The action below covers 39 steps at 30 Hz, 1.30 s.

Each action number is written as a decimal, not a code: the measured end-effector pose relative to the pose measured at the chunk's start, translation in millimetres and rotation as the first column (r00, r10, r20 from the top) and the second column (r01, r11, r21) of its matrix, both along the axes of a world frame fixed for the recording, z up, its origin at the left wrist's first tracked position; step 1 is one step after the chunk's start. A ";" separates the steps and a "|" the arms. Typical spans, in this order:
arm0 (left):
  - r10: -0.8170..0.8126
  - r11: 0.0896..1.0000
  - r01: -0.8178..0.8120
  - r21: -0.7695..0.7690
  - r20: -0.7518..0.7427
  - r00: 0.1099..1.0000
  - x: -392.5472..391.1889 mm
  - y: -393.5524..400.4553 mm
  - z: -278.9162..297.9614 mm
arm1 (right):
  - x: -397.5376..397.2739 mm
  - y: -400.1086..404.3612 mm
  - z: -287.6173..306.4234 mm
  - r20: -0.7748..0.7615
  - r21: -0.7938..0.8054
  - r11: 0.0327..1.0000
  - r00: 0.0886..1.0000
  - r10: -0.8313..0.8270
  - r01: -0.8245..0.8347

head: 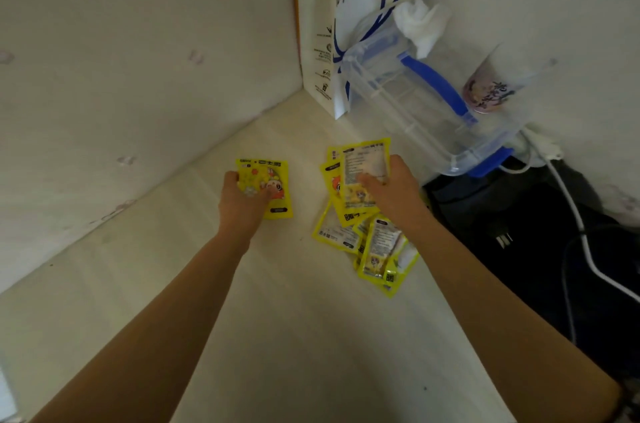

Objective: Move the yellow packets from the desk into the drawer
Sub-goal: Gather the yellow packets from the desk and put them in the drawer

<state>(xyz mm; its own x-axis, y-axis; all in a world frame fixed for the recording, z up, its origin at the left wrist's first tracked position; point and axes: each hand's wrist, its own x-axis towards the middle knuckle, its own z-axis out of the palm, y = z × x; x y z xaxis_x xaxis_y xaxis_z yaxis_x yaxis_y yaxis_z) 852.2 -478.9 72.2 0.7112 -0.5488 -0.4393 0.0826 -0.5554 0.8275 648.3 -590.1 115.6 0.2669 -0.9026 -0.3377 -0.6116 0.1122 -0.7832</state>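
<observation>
A single yellow packet (273,180) with a cartoon print is gripped by my left hand (242,195) at the middle of the white desk (294,336). My right hand (393,185) holds a second yellow packet (363,164), back side up, over a loose pile of several yellow packets (367,242) lying on the desk to the right. Some packets in the pile overlap and partly hide each other. No drawer is in view.
A white paper coffee bag (349,17) stands in the far corner. A clear plastic box with blue clips (426,100) lies tilted beside it, with a cup (491,83) behind. Dark items and white cables (571,225) fill the right side. White walls close the desk's left and back.
</observation>
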 end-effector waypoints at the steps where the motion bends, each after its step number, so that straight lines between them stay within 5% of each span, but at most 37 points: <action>1: -0.008 1.000 0.008 -0.009 -0.006 1.000 -5.7 5.3 1.8 | -9.3 6.7 0.3 0.003 -0.005 1.000 1.000 -0.023 0.023; 16: -0.211 0.977 0.213 0.002 -0.129 0.969 -80.7 26.7 4.5 | -102.1 90.9 -34.2 0.015 0.260 0.875 0.905 -0.425 0.407; 19: -0.230 0.973 0.230 -0.019 -0.159 0.960 -85.6 16.9 0.9 | -93.3 90.2 -37.3 0.083 0.263 0.881 0.901 -0.427 0.393; 30: -0.228 0.970 0.234 0.063 -0.088 0.970 -92.6 -15.6 -11.2 | -69.8 81.1 -59.6 -0.061 0.220 0.898 0.924 -0.377 0.381; 39: -0.111 0.989 0.134 0.061 -0.295 0.949 -97.8 -14.7 -11.7 | -68.7 78.2 -61.2 -0.060 0.217 0.888 0.913 -0.404 0.407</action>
